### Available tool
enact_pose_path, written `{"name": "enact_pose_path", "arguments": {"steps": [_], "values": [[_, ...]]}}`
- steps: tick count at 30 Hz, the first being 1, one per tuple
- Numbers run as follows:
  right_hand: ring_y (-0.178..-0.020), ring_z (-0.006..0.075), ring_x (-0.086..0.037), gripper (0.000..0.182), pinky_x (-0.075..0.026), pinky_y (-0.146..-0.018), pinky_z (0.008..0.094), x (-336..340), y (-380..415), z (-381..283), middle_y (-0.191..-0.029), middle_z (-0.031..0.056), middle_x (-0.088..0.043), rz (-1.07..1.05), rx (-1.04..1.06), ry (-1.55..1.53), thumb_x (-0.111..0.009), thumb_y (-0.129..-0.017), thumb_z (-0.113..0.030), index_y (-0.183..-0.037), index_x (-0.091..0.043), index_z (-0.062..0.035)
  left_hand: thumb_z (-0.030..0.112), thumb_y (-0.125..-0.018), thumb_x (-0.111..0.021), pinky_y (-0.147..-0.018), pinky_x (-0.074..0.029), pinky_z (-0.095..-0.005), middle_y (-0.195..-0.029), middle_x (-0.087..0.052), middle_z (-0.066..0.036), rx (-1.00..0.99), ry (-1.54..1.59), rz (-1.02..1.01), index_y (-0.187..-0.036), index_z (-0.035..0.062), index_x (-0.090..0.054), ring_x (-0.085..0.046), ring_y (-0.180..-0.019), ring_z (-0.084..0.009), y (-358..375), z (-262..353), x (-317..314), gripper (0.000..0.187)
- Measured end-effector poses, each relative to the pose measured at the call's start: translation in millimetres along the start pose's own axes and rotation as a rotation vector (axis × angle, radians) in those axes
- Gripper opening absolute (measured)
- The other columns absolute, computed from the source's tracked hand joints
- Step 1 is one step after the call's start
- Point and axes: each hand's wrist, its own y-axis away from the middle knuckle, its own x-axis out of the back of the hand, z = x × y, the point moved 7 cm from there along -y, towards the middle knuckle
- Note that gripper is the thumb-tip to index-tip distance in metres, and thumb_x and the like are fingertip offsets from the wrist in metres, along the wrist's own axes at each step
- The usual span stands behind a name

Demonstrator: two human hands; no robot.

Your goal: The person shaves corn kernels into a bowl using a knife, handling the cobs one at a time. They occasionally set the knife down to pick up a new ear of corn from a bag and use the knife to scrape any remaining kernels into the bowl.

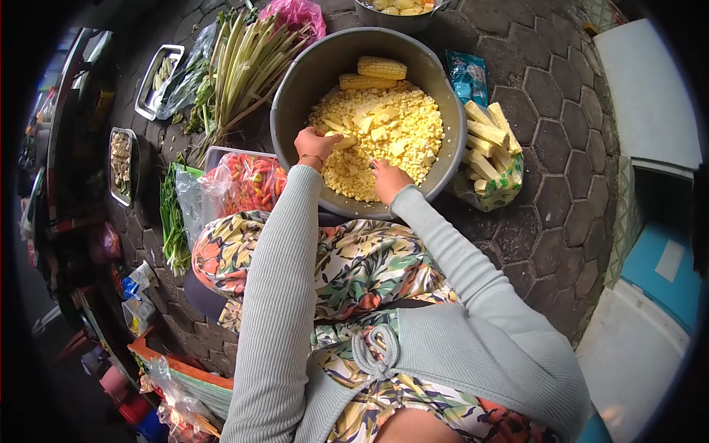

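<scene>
A wide grey basin (281,122) holds a heap of loose yellow corn kernels (402,140), some in cut slabs. My left hand (314,144) is closed round one end of a corn cob (342,140) over the left part of the heap. To its right, low over the kernels, my right hand (390,181) grips what looks like a small knife (374,165); its blade is hard to make out. Two whole corn cobs (382,68) lie at the basin's far side, on top of the kernels.
Stripped cobs (487,144) fill a bag right of the basin, beside a blue packet (467,76). On the left are lemongrass stalks (247,66), red chillies (247,181) in plastic, green onions (176,221) and metal trays (138,103). Another bowl (399,21) stands beyond.
</scene>
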Motion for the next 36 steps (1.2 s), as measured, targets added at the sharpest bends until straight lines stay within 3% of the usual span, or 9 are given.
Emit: {"name": "enact_pose_path", "arguments": {"steps": [12,16,20,21,22,24,26,31,36], "values": [[-0.088,0.0291,-0.059,0.027,-0.048,-0.073,0.0397,-26,-68,-8,-0.096,0.0185,-0.059,-0.045,-0.110,0.180,-0.035,-0.088,-0.016,-0.107,-0.045,0.0010,0.026,-0.047,-0.078,-0.058,-0.047,-0.0293,-0.062,-0.060,-0.011,-0.069,-0.018,0.005,-0.062,0.0009,-0.057,-0.057,-0.056,-0.0179,0,-4,-6,0.036],[-0.095,0.0272,-0.057,0.032,-0.048,-0.078,0.0361,-30,-87,-5,-0.104,0.0177,-0.057,-0.097,-0.066,0.279,-0.044,-0.083,-0.016,-0.109,-0.048,0.0011,0.024,-0.048,-0.077,-0.061,-0.047,-0.0307,-0.067,-0.061,-0.013,-0.079,-0.060,0.023,-0.064,0.0004,-0.058,-0.059,-0.062,-0.0212,10,9,-2,0.034],[-0.096,0.0275,-0.057,0.031,-0.047,-0.080,0.0356,-38,-80,19,-0.105,0.0166,-0.057,-0.154,-0.168,0.142,-0.047,-0.080,-0.017,-0.104,-0.053,0.0017,0.020,-0.050,-0.074,-0.063,-0.048,-0.0324,-0.070,-0.059,-0.014,-0.181,-0.123,0.032,-0.069,0.0008,-0.058,-0.059,-0.066,-0.0249,25,25,11,0.031],[-0.096,0.0275,-0.057,0.031,-0.047,-0.080,0.0356,-34,-74,23,-0.105,0.0166,-0.057,-0.150,-0.162,0.145,-0.047,-0.080,-0.017,-0.104,-0.053,0.0017,0.017,-0.051,-0.073,-0.065,-0.047,-0.0336,-0.072,-0.058,-0.014,-0.378,-0.199,0.039,-0.071,0.0017,-0.059,-0.058,-0.069,-0.0272,28,37,10,0.029],[-0.094,0.0288,-0.057,0.031,-0.047,-0.078,0.0365,-31,-65,25,-0.102,0.0184,-0.058,-0.168,-0.092,0.209,-0.046,-0.081,-0.018,-0.104,-0.052,0.0019,0.013,-0.052,-0.071,-0.067,-0.047,-0.0349,-0.073,-0.057,-0.015,-0.572,-0.277,0.039,-0.074,0.0026,-0.059,-0.057,-0.072,-0.0294,35,46,7,0.027],[-0.092,0.0301,-0.057,0.031,-0.047,-0.077,0.0375,-25,-44,25,-0.099,0.0203,-0.058,-0.189,-0.028,0.266,-0.045,-0.082,-0.019,-0.104,-0.051,0.0021,0.006,-0.054,-0.067,-0.070,-0.046,-0.0370,-0.076,-0.055,-0.015,-0.636,-0.237,0.008,-0.077,0.0046,-0.059,-0.055,-0.076,-0.0326,37,49,5,0.024],[-0.094,0.0299,-0.057,0.030,-0.046,-0.076,0.0385,-3,-18,23,-0.098,0.0200,-0.059,-0.037,-0.080,-0.033,-0.042,-0.084,-0.022,-0.104,-0.051,-0.0003,0.005,-0.053,-0.070,-0.068,-0.046,-0.0361,-0.079,-0.056,-0.015,-0.724,-0.178,0.010,-0.077,0.0027,-0.059,-0.055,-0.074,-0.0316,47,58,5,0.027],[-0.072,0.0339,-0.060,0.026,-0.046,-0.062,0.0442,21,6,-13,-0.075,0.0198,-0.060,0.149,0.099,-0.038,-0.038,-0.089,-0.025,-0.098,-0.041,-0.0010,0.011,-0.048,-0.076,-0.065,-0.046,-0.0343,-0.075,-0.058,-0.014,-0.607,-0.109,0.040,-0.076,0.0004,-0.059,-0.056,-0.072,-0.0288,50,56,3,0.034],[-0.067,0.0368,-0.058,0.024,-0.044,-0.059,0.0465,10,-7,-14,-0.069,0.0206,-0.059,0.139,0.130,-0.008,-0.039,-0.088,-0.024,-0.096,-0.042,-0.0017,0.012,-0.048,-0.077,-0.062,-0.045,-0.0325,-0.069,-0.059,-0.013,-0.594,-0.055,0.045,-0.072,-0.0001,-0.061,-0.057,-0.067,-0.0263,50,52,3,0.031]]}}
